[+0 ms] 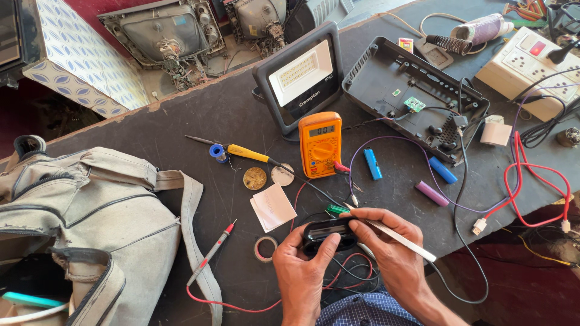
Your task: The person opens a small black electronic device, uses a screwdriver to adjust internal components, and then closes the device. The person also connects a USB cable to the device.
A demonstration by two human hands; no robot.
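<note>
Head view: both hands meet at the near edge of the dark counter (181,139). The left hand (300,265) wraps its fingers around a small black casing (326,232), gripping it from below and from the left, raised just above a tangle of thin wires. The right hand (386,241) closes over the casing's right end while pinching flat metal tweezers (402,239) that slant away to the right. Just beyond the hands stands an orange multimeter (320,143), with a yellow-handled soldering iron (248,153) to its left. A red probe (211,250) lies left of the hands, beside a grey bag (90,223)
</note>
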